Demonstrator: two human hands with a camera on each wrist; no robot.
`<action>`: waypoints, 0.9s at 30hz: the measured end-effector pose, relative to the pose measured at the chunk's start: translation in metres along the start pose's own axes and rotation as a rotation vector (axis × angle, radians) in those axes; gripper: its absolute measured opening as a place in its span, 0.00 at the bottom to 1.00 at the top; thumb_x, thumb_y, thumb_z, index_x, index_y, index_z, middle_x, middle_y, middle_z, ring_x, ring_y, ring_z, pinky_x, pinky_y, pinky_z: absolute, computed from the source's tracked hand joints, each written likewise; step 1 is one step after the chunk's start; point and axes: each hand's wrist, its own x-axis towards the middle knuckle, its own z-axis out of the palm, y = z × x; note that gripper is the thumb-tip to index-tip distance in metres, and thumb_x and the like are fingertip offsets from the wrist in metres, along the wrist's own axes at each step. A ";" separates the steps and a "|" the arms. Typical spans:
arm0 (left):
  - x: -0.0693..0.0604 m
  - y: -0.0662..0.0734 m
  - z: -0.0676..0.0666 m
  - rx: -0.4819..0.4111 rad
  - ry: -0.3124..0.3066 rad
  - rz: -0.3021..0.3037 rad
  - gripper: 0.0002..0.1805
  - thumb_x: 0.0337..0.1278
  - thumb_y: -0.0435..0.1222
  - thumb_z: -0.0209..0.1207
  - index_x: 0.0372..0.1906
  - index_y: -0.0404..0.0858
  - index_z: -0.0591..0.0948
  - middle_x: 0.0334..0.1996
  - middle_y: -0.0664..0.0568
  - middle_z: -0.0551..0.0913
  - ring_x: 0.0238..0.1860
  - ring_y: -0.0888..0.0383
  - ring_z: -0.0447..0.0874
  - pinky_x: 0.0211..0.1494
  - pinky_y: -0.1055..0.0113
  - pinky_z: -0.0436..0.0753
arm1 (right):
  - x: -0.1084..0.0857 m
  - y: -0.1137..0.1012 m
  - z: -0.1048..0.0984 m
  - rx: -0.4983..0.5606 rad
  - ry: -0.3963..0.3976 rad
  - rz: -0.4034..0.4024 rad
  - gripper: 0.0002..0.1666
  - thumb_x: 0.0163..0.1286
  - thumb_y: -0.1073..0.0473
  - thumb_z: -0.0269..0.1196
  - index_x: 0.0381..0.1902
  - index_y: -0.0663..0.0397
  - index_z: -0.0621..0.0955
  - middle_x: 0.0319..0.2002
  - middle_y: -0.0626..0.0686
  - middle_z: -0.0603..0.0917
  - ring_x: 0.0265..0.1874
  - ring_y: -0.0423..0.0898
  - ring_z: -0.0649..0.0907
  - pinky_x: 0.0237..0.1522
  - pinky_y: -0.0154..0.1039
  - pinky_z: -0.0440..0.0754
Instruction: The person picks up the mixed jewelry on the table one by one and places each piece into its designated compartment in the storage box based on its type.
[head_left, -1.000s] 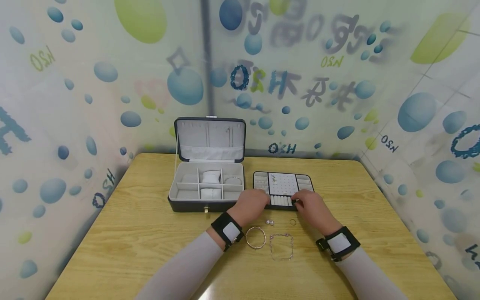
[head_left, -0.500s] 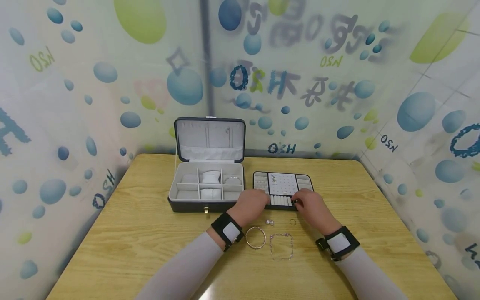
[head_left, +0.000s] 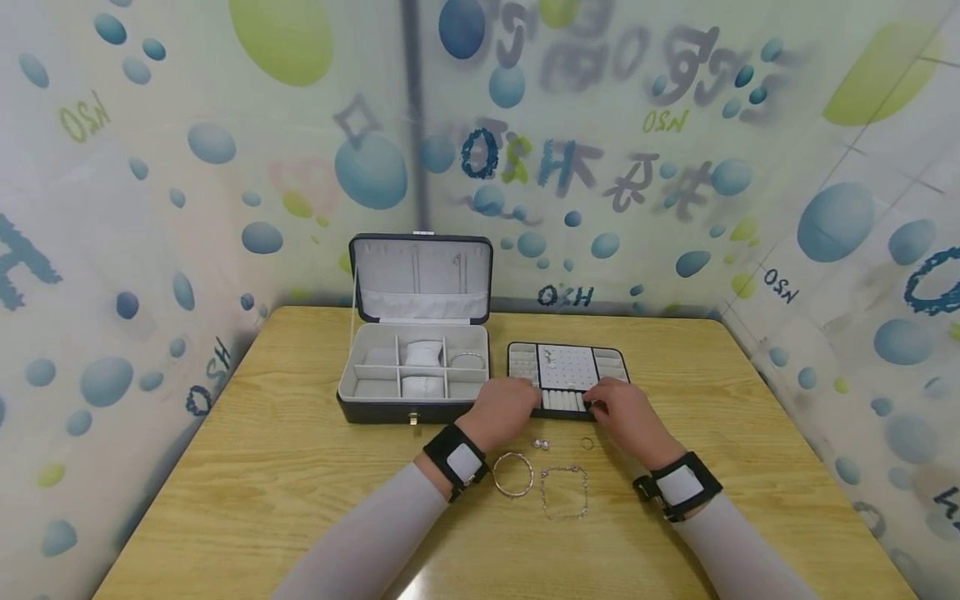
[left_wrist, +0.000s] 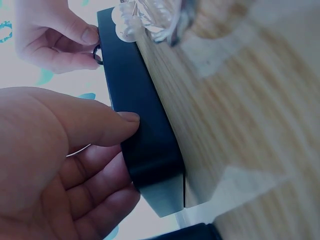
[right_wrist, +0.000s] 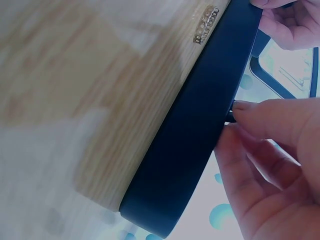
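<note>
Black ring (left_wrist: 94, 54), hands (head_left: 504, 412) (head_left: 633, 423) at tray (right_wrist: 175, 135), lettering (head_left: 517, 161) (mirrored "H2O")

On the wall (head_left: 457, 100), big blue and green letters (head_left: 517, 158) spell H2O back to front. Smaller H2O signs (head_left: 567, 296), also flipped, sit around them. Grey marks (head_left: 636, 182) are too blurry to read.

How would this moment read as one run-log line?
left hand: grips jewelry tray; right hand: pinches dark ring at tray front; on table: pearly pair, small ring, bangle, bracelet; jewelry box: lid open
</note>
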 end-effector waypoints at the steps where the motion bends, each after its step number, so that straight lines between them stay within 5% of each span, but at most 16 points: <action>1: 0.000 0.000 0.000 -0.002 -0.003 -0.002 0.07 0.72 0.36 0.63 0.41 0.51 0.90 0.37 0.60 0.90 0.37 0.62 0.88 0.34 0.65 0.85 | 0.000 0.000 0.000 0.000 -0.003 0.000 0.09 0.66 0.70 0.71 0.43 0.58 0.91 0.44 0.54 0.90 0.45 0.50 0.89 0.49 0.51 0.89; 27: 0.000 0.000 -0.001 0.001 -0.014 0.003 0.08 0.73 0.36 0.62 0.42 0.51 0.90 0.38 0.59 0.90 0.37 0.61 0.88 0.35 0.64 0.85 | 0.002 0.001 0.001 -0.029 -0.053 0.003 0.09 0.69 0.68 0.70 0.45 0.57 0.92 0.42 0.55 0.91 0.44 0.51 0.89 0.49 0.51 0.89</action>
